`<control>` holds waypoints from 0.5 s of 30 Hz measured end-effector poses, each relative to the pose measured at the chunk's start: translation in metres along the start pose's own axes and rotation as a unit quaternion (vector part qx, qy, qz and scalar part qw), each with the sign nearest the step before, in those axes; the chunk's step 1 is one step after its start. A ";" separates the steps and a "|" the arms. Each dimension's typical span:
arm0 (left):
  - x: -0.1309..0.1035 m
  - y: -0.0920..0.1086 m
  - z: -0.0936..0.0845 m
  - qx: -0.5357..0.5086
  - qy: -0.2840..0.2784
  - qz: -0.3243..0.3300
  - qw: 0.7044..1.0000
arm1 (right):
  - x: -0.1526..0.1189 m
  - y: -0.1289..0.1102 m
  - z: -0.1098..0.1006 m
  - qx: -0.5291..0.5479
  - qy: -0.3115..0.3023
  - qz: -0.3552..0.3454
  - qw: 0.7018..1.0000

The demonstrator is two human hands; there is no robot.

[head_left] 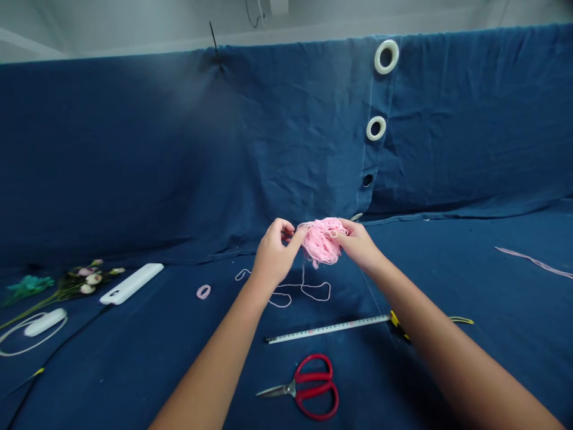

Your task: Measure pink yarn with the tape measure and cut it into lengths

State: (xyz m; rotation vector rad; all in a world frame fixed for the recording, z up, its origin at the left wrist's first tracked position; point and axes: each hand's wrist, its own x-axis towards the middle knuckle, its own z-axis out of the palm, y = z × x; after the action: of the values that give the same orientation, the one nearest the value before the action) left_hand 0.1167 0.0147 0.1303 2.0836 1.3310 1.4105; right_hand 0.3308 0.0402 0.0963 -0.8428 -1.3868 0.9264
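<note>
A loose bundle of pink yarn (323, 242) is held up between my hands, above the blue cloth. My right hand (357, 242) grips its right side, with the thumb in front and the other fingers mostly behind the yarn. At the left edge, my left hand (276, 248) is closed with curled fingers, its thumb pressed against the yarn. A thin pink strand (317, 292) hangs from the bundle and lies in loops on the cloth below.
Red-handled scissors (313, 387) and an extended tape measure (331, 328) lie nearest me. Leftward are a small pink yarn ring (203, 292), a white power strip (132, 283), a white cabled device (45, 322) and artificial flowers (87, 280). Pink strands (535, 263) lie far right; a blue curtain (290, 137) hangs behind.
</note>
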 end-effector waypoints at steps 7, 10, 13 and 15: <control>-0.003 0.006 0.006 -0.026 -0.024 0.009 0.999 | -0.006 -0.004 0.015 -0.018 -0.020 -0.037 0.999; 0.000 -0.001 0.005 -0.044 -0.030 0.008 0.999 | -0.010 -0.009 0.020 -0.016 -0.084 -0.036 0.996; 0.002 -0.004 0.005 -0.076 -0.037 -0.001 0.996 | -0.015 -0.014 0.025 -0.013 -0.113 -0.026 0.993; 0.003 -0.005 0.004 -0.127 -0.067 -0.014 0.990 | -0.017 -0.017 0.026 -0.018 -0.104 -0.032 0.994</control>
State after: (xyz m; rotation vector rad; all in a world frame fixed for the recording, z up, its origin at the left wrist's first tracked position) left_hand 0.1174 0.0207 0.1269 1.9462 1.0643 1.3241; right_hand 0.3059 0.0170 0.1051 -0.7387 -1.6052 0.9631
